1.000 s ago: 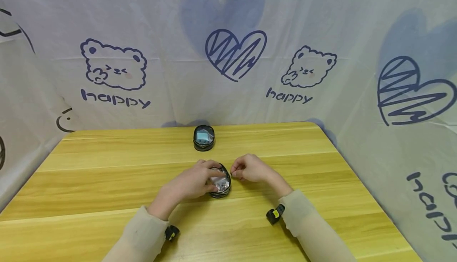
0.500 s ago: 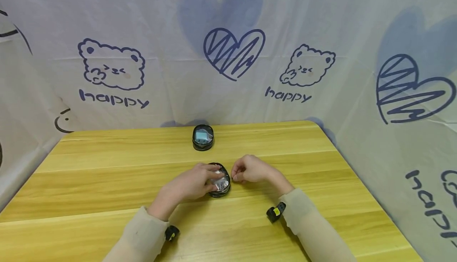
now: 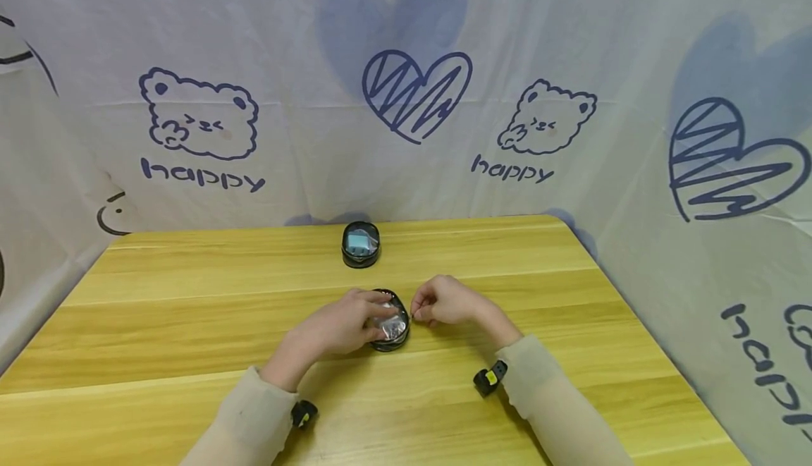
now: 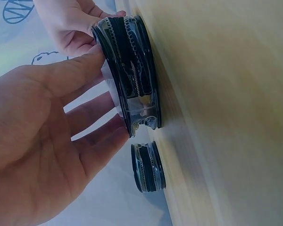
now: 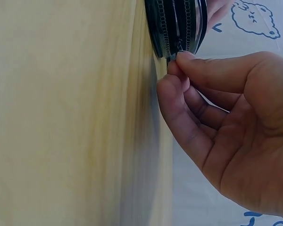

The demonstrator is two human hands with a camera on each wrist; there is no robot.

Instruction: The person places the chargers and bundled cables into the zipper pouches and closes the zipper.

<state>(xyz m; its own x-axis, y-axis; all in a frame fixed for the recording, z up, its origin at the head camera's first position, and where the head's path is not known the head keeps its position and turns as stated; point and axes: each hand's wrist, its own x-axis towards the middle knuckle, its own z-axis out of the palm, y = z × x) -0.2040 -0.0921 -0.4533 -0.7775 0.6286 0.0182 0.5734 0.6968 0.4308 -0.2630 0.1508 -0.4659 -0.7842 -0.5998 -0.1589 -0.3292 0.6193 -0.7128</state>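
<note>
A small round black pouch (image 3: pixel 397 328) with a clear top and a zipper round its side sits mid-table. Across its top lies my left hand (image 3: pixel 347 321), holding the rim between thumb and fingers. In the left wrist view the side zipper of the pouch (image 4: pixel 127 56) looks closed along the visible stretch; something silvery shows inside. At the right edge my right hand (image 3: pixel 449 301) pinches the zipper pull (image 5: pixel 171 58) between thumb and forefinger. The pull is mostly hidden by the fingertips.
Behind, near the table's back edge, stands a second similar pouch (image 3: pixel 360 249) with a light blue item under its clear top. The wooden table (image 3: pixel 190 339) ends at a white cloth (image 3: pixel 304 135) printed with bears and hearts.
Over the last second my right hand has shifted slightly toward me along the pouch's right edge. The left hand stays on the pouch, and the view has tilted a little.
</note>
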